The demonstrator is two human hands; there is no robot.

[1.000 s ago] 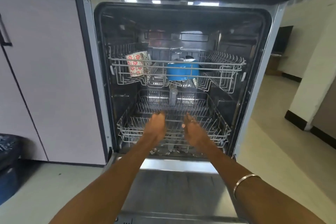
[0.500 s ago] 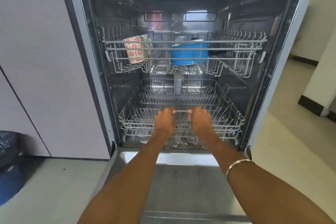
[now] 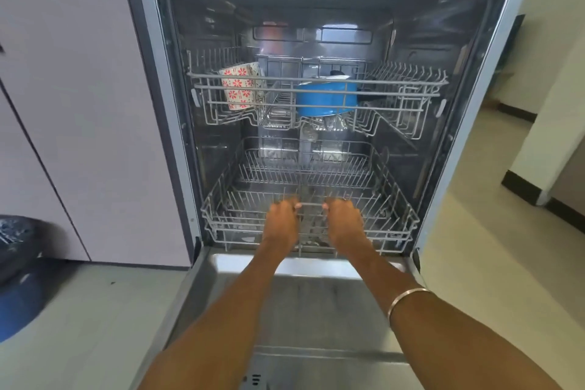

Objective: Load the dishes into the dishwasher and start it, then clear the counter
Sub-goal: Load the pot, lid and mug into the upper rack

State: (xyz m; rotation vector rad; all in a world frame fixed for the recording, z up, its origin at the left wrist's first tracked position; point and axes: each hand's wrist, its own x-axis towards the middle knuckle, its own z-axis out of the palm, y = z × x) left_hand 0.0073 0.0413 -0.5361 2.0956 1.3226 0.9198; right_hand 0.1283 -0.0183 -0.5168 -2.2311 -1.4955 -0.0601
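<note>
Both hands gripped the front rail of the lower rack (image 3: 392, 212): the left hand (image 3: 282, 218) and the right hand (image 3: 345, 220) sat side by side near the middle of that rail, knuckles up, fingers curled over the wire with a short stretch of rail showing between them. The right forearm wore a thin metal bangle (image 3: 406, 298). The lower rack sat inside the tub of the dishwasher (image 3: 493, 79), its front edge just behind the inner lip of the door (image 3: 316, 310), which lay folded down flat beneath the arms. No dishes were visible among its tines; something small and dark lay below the wires near the front, too unclear to name. The upper rack (image 3: 411, 95) held two items: a white mug with a red flower print (image 3: 240, 90) lying tilted at the left, and a blue pot (image 3: 326, 101) near the centre, its dark handle pointing right. Pale cabinet doors (image 3: 79, 104) stood to the left of the machine, and a blue bin with a dark liner (image 3: 15, 263) stood on the floor at the far left.
</note>
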